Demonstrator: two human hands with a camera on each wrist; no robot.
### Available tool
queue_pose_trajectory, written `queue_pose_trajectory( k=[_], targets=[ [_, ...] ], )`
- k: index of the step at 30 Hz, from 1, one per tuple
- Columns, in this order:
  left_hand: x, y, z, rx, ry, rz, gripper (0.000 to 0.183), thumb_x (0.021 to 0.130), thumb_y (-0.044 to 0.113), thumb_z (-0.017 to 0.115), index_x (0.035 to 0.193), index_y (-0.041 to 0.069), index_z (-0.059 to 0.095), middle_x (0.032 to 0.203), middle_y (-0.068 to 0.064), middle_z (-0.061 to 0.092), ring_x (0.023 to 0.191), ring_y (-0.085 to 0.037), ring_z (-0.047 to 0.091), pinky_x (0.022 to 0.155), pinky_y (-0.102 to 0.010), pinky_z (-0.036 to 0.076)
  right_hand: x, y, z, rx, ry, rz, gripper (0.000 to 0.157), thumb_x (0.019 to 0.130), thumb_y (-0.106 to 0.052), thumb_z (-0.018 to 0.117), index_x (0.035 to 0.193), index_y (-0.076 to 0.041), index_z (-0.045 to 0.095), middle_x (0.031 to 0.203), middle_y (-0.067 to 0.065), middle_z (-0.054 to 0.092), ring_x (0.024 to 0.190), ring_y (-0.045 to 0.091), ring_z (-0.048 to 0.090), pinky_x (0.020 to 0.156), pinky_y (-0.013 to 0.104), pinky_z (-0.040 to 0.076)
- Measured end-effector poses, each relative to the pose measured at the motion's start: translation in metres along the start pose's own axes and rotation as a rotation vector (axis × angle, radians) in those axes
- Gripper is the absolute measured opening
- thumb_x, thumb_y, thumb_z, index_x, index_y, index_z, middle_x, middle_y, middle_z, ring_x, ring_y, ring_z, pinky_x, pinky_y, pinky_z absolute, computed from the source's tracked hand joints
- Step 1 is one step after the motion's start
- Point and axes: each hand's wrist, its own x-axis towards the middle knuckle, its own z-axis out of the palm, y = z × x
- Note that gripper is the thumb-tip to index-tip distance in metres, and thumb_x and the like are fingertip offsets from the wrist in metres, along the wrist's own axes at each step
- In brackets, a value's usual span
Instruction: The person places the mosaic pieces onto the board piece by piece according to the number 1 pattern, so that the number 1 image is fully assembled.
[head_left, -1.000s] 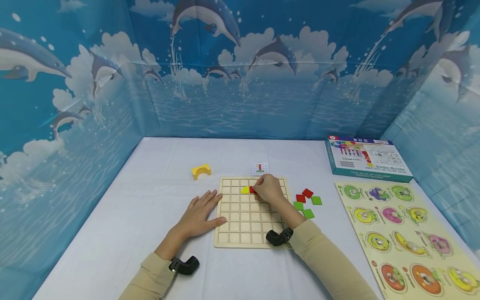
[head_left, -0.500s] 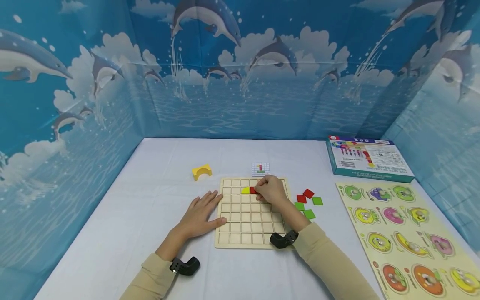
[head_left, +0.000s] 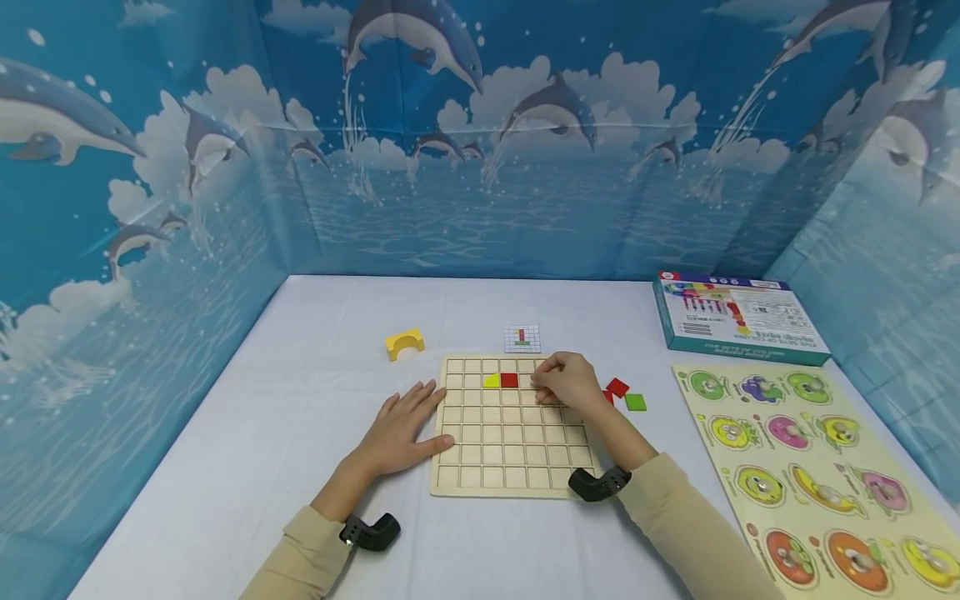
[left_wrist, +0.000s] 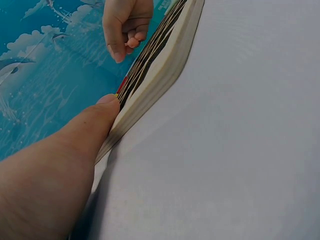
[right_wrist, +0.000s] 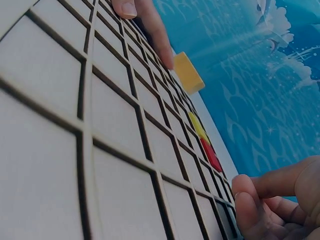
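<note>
A wooden grid board lies flat before me. In its upper part a yellow piece with a curved edge and a red square tile sit in neighbouring cells, also visible in the right wrist view. My left hand lies flat at the board's left side, its thumb on the rim. Over the board's upper right, just right of the red tile, is my right hand. Its fingers are loosely bent, and nothing shows between thumb and fingertips.
Right of the board lie loose red tiles and a green tile, partly behind my right hand. A pattern card lies beyond the board, a yellow arch block to its left. A box and a fruit puzzle board are at right.
My right hand has let go of the red tile and moved right, leaving the tile fully visible beside the yellow piece. Its arm now covers some green tiles. The left hand stays put.
</note>
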Motion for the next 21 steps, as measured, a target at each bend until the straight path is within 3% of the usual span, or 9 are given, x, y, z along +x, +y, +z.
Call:
queue_pose_trajectory(
  k=[12, 21],
  targets=[
    [0.0, 0.0, 0.001, -0.007, 0.002, -0.001, 0.083, 0.091, 0.063, 0.052, 0.154, 0.014, 0.031, 0.16, -0.008, 0.024, 0.148, -0.026, 0.015, 0.116, -0.053, 0.009, -0.003, 0.011, -0.031, 0.076, 0.039, 0.063, 0.018, 0.092, -0.007, 0.065, 0.102, 0.007, 0.06, 0.074, 0.01, 0.063, 0.057, 0.013, 0.064, 0.057, 0.025, 0.056],
    [0.0, -0.001, 0.0, 0.002, 0.002, 0.004, 0.083, 0.091, 0.063, 0.052, 0.154, 0.014, 0.031, 0.16, -0.007, 0.023, 0.148, -0.026, 0.015, 0.116, -0.053, 0.01, -0.005, 0.02, -0.058, 0.004, 0.108, 0.107, 0.022, 0.095, -0.015, 0.062, 0.105, 0.005, 0.059, 0.066, 0.005, 0.062, 0.054, 0.012, 0.059, 0.053, 0.025, 0.052]
  ],
)
